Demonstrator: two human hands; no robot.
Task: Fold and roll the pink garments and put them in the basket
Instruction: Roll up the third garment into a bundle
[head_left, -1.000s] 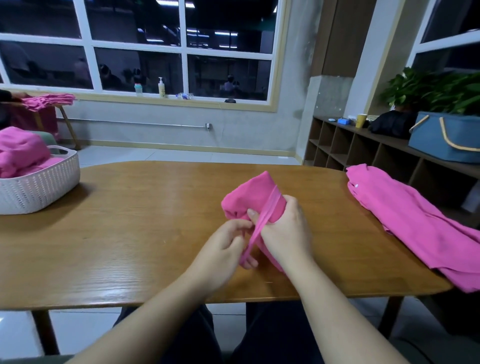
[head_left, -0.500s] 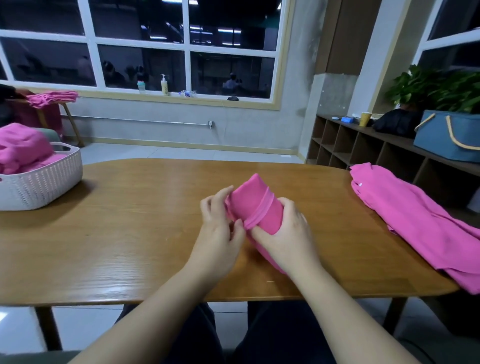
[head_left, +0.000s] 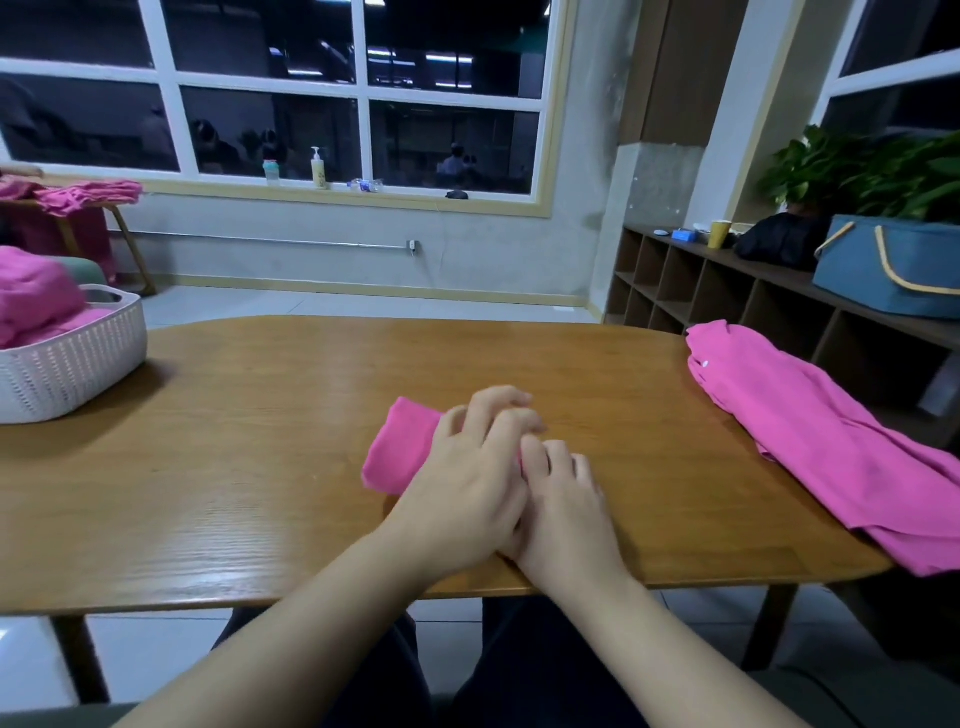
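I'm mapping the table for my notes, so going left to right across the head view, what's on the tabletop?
White basket holding pink garments → rolled pink garment under the left hand → right hand → unfolded pink garment at the right edge.

Indoor ceiling light, fairly dim and even. Dark window panes reflect strip lamps. Soft sheen on the surface left of the grip; fingertips slightly motion-blurred; wide-angle bending at the frame edges.
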